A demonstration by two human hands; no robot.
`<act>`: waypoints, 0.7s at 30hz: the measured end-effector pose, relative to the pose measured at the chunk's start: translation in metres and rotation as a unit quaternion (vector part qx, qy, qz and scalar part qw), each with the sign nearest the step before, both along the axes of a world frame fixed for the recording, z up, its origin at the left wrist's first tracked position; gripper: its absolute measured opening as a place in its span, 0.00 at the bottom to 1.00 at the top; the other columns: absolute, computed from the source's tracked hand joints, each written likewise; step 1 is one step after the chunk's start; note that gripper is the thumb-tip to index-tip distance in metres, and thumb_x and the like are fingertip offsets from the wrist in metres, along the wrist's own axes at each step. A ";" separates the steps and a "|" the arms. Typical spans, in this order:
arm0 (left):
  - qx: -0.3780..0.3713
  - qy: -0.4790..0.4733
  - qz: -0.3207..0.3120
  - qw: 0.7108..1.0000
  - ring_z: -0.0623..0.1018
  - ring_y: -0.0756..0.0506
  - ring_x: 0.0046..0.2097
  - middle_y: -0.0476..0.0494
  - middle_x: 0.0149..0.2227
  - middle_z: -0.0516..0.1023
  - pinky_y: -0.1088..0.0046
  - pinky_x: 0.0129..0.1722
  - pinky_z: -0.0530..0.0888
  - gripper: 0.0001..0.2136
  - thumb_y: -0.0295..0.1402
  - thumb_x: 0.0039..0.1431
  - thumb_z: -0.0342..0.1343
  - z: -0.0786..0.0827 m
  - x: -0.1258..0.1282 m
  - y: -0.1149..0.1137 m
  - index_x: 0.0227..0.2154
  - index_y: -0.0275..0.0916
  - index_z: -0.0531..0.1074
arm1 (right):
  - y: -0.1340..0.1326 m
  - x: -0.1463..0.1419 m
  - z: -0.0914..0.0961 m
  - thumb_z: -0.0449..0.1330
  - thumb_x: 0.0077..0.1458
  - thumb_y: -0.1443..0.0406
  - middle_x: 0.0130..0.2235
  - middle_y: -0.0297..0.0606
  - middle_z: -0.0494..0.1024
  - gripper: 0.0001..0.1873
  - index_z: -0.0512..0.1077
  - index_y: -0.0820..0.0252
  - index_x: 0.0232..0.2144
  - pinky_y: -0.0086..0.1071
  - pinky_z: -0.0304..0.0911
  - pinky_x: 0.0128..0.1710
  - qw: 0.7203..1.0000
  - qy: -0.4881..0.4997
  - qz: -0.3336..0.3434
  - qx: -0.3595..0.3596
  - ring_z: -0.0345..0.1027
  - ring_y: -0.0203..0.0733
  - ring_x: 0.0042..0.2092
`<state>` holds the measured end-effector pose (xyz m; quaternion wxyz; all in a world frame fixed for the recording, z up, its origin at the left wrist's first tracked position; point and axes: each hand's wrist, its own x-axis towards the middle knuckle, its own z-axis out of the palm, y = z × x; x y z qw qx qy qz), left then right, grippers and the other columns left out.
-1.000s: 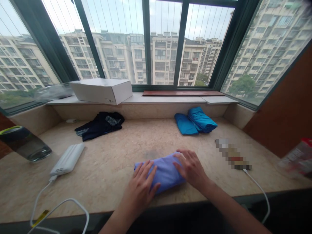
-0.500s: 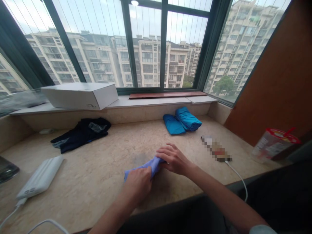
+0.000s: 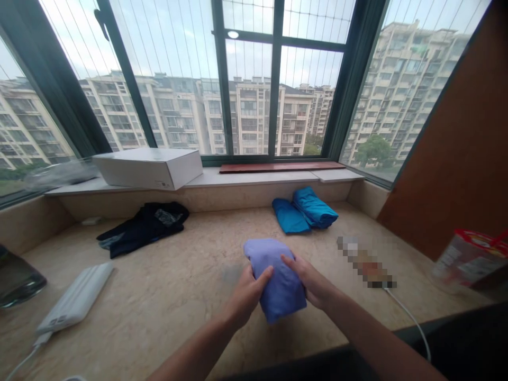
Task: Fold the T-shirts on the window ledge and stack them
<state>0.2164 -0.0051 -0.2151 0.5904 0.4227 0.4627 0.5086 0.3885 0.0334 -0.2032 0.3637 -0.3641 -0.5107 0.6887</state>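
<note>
A folded purple cloth bundle (image 3: pixel 280 288) is held up just over the front middle of the stone counter (image 3: pixel 166 296). My left hand (image 3: pixel 248 291) grips its left side, the thumb lying across the front face. On the right side my right hand (image 3: pixel 311 280) clasps it, thumb on top; the other fingers of both hands are mostly hidden behind the cloth. Beyond the bundle lie two folded blue cloth pieces (image 3: pixel 305 211), side by side. A crumpled dark navy garment (image 3: pixel 145 227) with grey patterned patches lies at the back left.
A white power bank (image 3: pixel 77 299) with a cable sits at left, near a clear container (image 3: pixel 18 280). To the right are a blurred-out device (image 3: pixel 365 264) on a white cable and a red-rimmed plastic cup (image 3: pixel 472 259). A white box (image 3: pixel 148 168) rests on the window ledge.
The purple cloth has been lifted and turned, so its broad folded face now shows. My hands have moved to grip opposite sides of it. The camera view has tilted up slightly.
</note>
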 end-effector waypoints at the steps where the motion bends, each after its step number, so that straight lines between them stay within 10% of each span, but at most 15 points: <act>1: 0.009 0.007 -0.032 0.999 0.83 0.37 0.47 0.35 0.46 0.83 0.60 0.49 0.79 0.27 0.51 0.56 0.65 0.000 0.002 0.004 0.50 0.34 0.73 | 0.008 0.001 -0.001 0.63 0.57 0.47 0.52 0.43 0.81 0.30 0.70 0.55 0.57 0.43 0.73 0.52 0.999 -0.010 -0.028 0.019 0.77 0.51 0.52; 4: 0.050 0.059 -0.113 0.991 0.83 0.41 0.38 0.38 0.38 0.83 0.64 0.39 0.80 0.30 0.58 0.59 0.59 -0.005 -0.004 0.019 0.49 0.35 0.73 | 0.043 0.007 -0.008 0.68 0.52 0.49 0.52 0.45 0.81 0.30 0.73 0.59 0.51 0.45 0.71 0.54 0.992 -0.044 -0.084 0.083 0.75 0.54 0.53; 9: 0.170 0.241 -0.024 0.955 0.79 0.47 0.25 0.44 0.25 0.80 0.72 0.28 0.74 0.27 0.59 0.63 0.50 -0.032 -0.038 0.045 0.34 0.37 0.77 | 0.139 0.022 0.000 0.66 0.52 0.47 0.54 0.46 0.80 0.33 0.71 0.62 0.53 0.43 0.70 0.54 0.946 -0.109 -0.202 0.227 0.74 0.54 0.54; 15: 0.165 0.284 0.041 0.944 0.73 0.50 0.19 0.47 0.18 0.74 0.77 0.22 0.68 0.30 0.59 0.66 0.42 -0.056 -0.050 0.056 0.27 0.37 0.74 | 0.245 0.033 0.012 0.59 0.59 0.57 0.59 0.54 0.74 0.31 0.66 0.66 0.61 0.45 0.64 0.59 0.823 -0.399 -0.251 0.316 0.70 0.54 0.58; 18: 0.153 0.284 0.036 0.946 0.72 0.50 0.18 0.47 0.18 0.73 0.77 0.20 0.66 0.32 0.60 0.65 0.41 -0.060 -0.047 0.055 0.26 0.37 0.74 | 0.259 0.021 -0.010 0.61 0.57 0.62 0.63 0.63 0.67 0.31 0.67 0.69 0.62 0.55 0.51 0.65 0.788 -0.453 -0.265 0.322 0.58 0.65 0.66; 21: 0.130 0.289 0.018 0.948 0.70 0.51 0.17 0.48 0.18 0.72 0.78 0.19 0.65 0.34 0.62 0.64 0.39 -0.067 -0.045 0.053 0.26 0.36 0.75 | 0.265 0.004 -0.045 0.52 0.66 0.59 0.67 0.59 0.63 0.30 0.62 0.65 0.67 0.55 0.42 0.68 0.697 -0.578 -0.213 0.368 0.49 0.62 0.71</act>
